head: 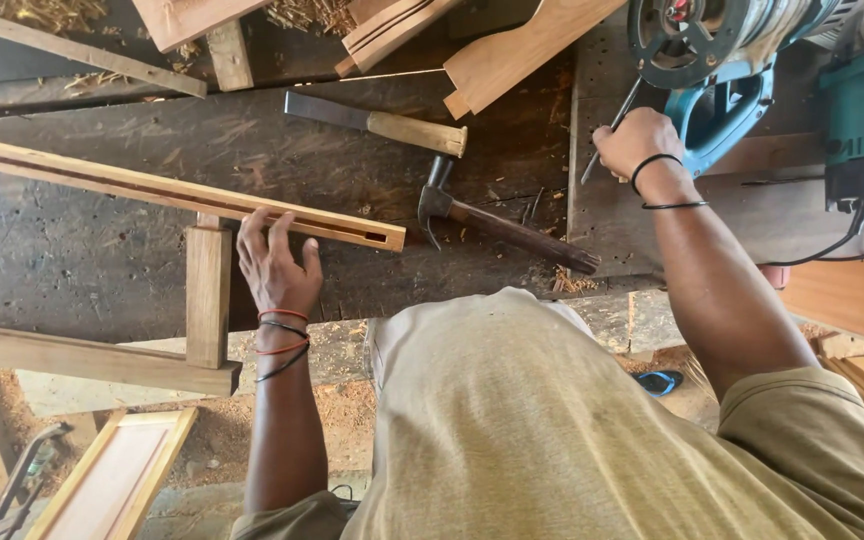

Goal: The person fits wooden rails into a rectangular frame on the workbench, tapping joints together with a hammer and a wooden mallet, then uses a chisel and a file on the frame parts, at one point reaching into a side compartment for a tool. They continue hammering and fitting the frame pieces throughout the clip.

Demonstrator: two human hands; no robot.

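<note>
My left hand point(274, 260) rests with spread fingers on a long grooved wooden rail point(152, 192) that lies across the dark workbench point(102, 270); a short upright piece point(208, 295) joins it to a lower rail point(82, 358). My right hand point(634, 142) is closed around a thin dark metal rod point(612, 125), held next to a teal power tool point(722, 110) at the bench's far right. Between the hands lie a claw hammer point(497, 225) and a wood-handled chisel point(377, 122).
Loose wood offcuts point(512, 55) and planks point(202, 20) lie at the far edge of the bench. A second teal power tool point(860, 120) with a black cable sits at the right. A panelled wooden frame point(112, 480) and sawdust are on the floor below.
</note>
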